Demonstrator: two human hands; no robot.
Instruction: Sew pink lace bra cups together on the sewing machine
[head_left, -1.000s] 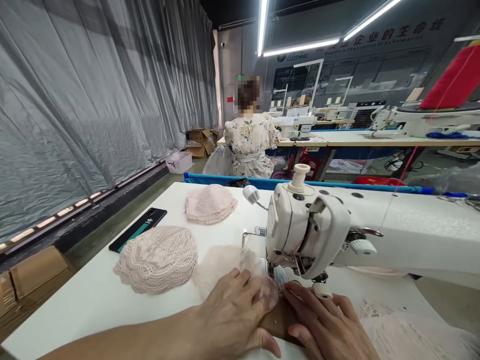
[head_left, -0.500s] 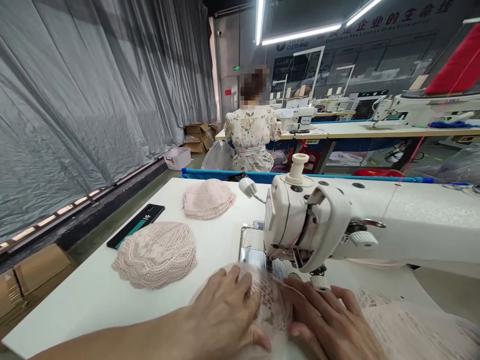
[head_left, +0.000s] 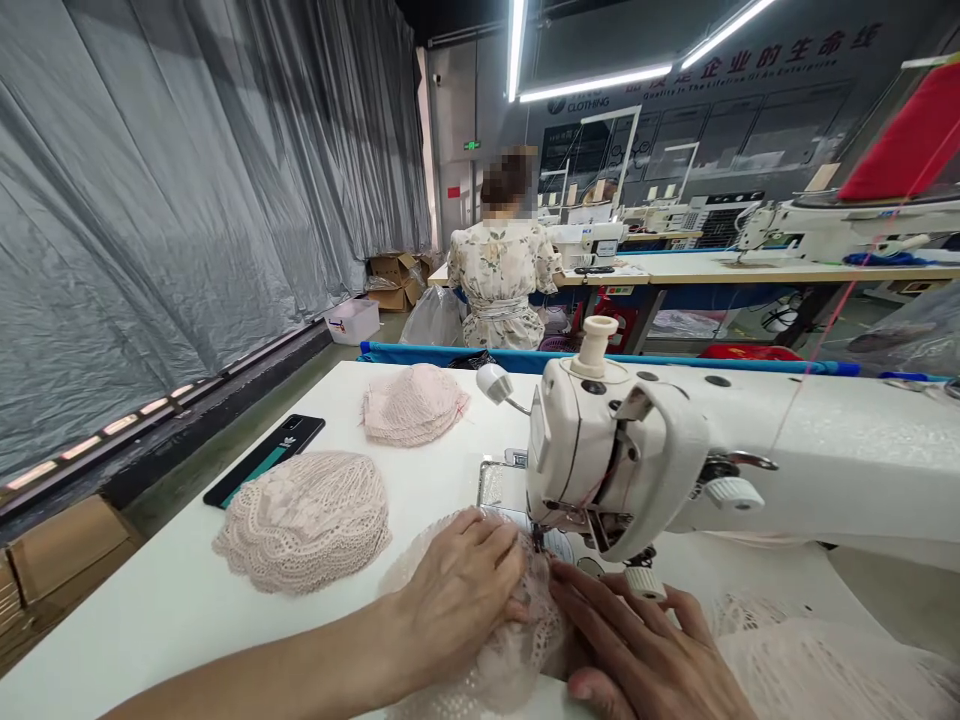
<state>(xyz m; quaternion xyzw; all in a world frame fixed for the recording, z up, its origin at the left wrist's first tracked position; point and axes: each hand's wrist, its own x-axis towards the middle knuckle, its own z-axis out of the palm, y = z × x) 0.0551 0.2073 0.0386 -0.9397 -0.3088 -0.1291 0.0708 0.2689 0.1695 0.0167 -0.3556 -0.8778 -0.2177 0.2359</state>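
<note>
A pale pink lace piece [head_left: 514,665] lies bunched at the needle area of a white sewing machine [head_left: 574,450]. My left hand [head_left: 469,590] is closed over its upper part, fingers bent together and thumb tucked into the folds. My right hand [head_left: 645,635] reaches in from the right, fingers stretched out and fingertips at the lace's right edge, just below the machine head. The thumb is apart from those fingers. The needle tip and the stitch line are hidden behind the hands and fabric.
Left on the white table are a stack of lace cups [head_left: 307,520], a smaller stack [head_left: 416,405] behind it and a dark phone [head_left: 270,455]. More lace [head_left: 817,650] lies at right. Ahead sits a person [head_left: 502,260] at another sewing table.
My left hand's fingers have drawn together and its thumb has tucked in. The lace has shifted, with more showing left of and below that hand. My right hand has moved slightly left.
</note>
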